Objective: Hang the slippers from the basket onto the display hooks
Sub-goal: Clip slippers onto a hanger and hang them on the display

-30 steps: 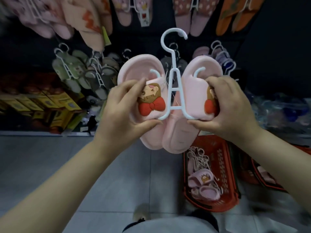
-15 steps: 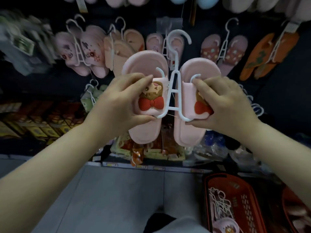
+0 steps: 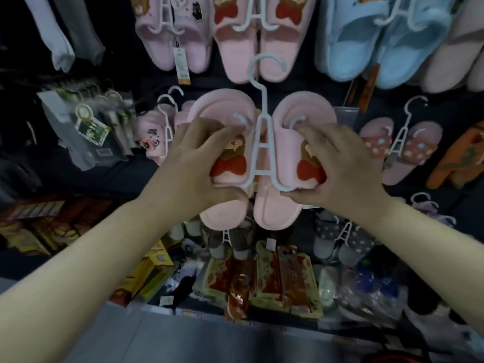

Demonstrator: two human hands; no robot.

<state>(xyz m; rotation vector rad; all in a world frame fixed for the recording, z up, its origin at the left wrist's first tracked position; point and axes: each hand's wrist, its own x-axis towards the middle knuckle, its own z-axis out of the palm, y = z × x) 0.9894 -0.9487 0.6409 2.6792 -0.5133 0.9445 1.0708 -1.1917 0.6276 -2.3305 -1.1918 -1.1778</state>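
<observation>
Head view
White hanger (image 3: 263, 142): upright in the middle of the picture, between my two hands. Its open hook is on top and lies in front of a pink pair hanging on the wall. I cannot tell if the hook touches any display hook.
Left pink slipper (image 3: 222, 108): on the left arm of the white hanger, toe part up and heel down. It has a cartoon patch with a red bow on the strap.
Right pink slipper (image 3: 277, 210): on the right arm of the white hanger, just beside the other one, with the same red bow.
Left hand (image 3: 193, 163): left of the white hanger. The fingers are curled over the strap and the thumb is under it, so it grips the left pink slipper.
Right hand (image 3: 340, 166): right of the white hanger. It grips the right pink slipper in the same way, and the thumb touches the lower bar of the hanger.
Blue slippers (image 3: 366, 48): above and right of the white hanger, on their own hanger.
Lilac slippers (image 3: 170, 43): above and left of the white hanger, with a paper tag.
Dotted slippers (image 3: 408, 148): right of the white hanger, behind my right hand.
Orange slipper (image 3: 461, 158): further right, at the edge.
Snack packets (image 3: 275, 279): below the white hanger, on a low shelf.
Yellow boxes (image 3: 146, 273): below and left of the white hanger.
Floor (image 3: 183, 341): grey, at the bottom, well below the white hanger.
</observation>
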